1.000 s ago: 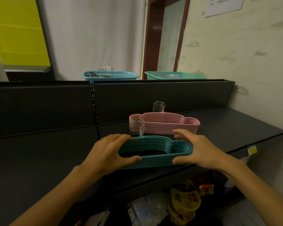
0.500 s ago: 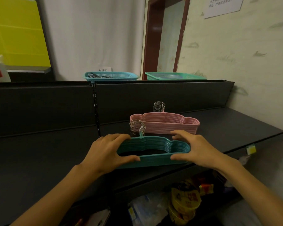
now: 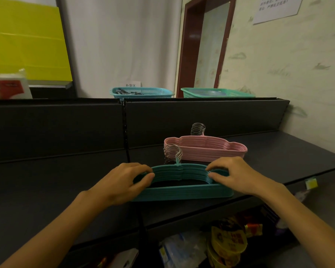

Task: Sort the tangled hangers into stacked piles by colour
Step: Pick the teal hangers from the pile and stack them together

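Hangers in two neat stacks sit on a dark shelf, seen from above by the person sorting them. The teal stack lies flat near the shelf's front edge, its thin plastic frames lined up one on another, with a cluster of silver metal hooks rising from the back of it. Just behind it and a little to the right lies the pink stack, equally tidy, its own hooks pointing up toward the shelf's back panel.

Both bare forearms reach in from the bottom corners. The left hand curls its fingers over the left end of the teal stack, thumb pressed against the top frames. The right hand grips the right end, fingers curled over the upper edge and thumb tucked at the inner side.

A blue basket and a green basket stand on top of the back panel
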The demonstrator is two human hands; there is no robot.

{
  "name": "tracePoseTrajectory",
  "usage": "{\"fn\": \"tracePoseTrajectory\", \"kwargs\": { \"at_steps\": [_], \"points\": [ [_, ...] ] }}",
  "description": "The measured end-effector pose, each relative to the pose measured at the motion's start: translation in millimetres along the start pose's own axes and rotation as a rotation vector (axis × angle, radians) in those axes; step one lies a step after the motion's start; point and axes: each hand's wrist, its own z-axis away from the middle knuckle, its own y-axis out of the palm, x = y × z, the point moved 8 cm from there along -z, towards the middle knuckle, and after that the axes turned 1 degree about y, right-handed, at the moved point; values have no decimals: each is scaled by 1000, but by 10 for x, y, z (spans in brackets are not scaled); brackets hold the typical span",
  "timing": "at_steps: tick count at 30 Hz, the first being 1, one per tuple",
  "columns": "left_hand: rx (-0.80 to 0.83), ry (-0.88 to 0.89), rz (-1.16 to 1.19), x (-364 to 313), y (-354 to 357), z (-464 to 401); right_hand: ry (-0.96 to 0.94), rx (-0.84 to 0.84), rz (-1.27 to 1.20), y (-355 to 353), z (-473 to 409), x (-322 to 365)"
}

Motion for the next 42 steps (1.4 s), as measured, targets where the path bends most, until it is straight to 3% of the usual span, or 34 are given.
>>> {"fn": "tracePoseTrajectory", "kwargs": {
  "at_steps": [9,13,17,32,42],
  "points": [
    [189,-51,-43,48,85,15,99,193,89,154,-13,-48],
    [284,-62,-168,28,104,14,68,231,157,140,27,-4],
    [299,-34,-254,-2,135,-39,38,197,216,119,20,-27],
    [368,-29,-206,44,175,-140,27,243,268,196,-108,-31],
    [403,-28,-213,119,257,-203,60,338,144,260,-124,-95]
  ]
}}
